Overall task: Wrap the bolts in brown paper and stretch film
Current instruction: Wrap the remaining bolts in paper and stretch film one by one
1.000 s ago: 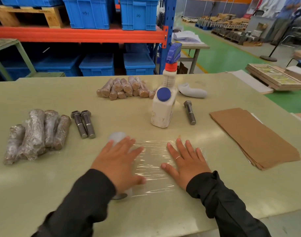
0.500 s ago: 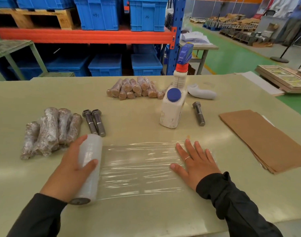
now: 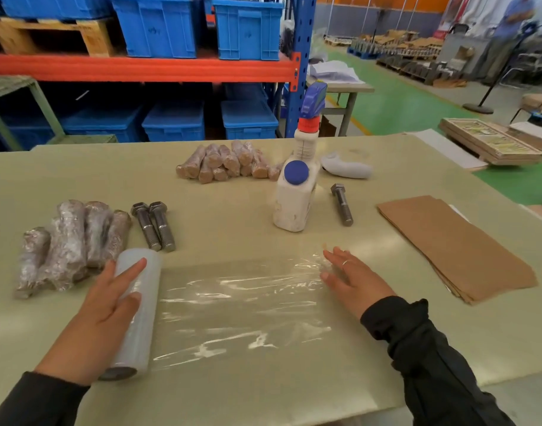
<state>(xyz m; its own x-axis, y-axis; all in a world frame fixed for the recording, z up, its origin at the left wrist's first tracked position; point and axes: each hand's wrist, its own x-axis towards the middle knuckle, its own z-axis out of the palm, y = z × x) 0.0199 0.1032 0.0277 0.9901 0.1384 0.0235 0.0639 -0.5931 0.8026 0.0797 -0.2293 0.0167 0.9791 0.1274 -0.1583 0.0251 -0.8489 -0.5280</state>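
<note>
Two flat, spread hands, left hand (image 3: 109,305) on the roll (image 3: 137,312), right hand (image 3: 352,281) at three o'clock, are laying stretch film (image 3: 239,309); next likely needs tearing.

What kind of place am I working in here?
Most likely a warehouse or factory packing area: blue crates sit on a steel rack, pallets of goods stand on a green floor, and the table holds bolts.

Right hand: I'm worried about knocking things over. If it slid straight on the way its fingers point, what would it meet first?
Probably the white spray bottle. The right hand points up-left across the film; depth is hard to judge.
</note>
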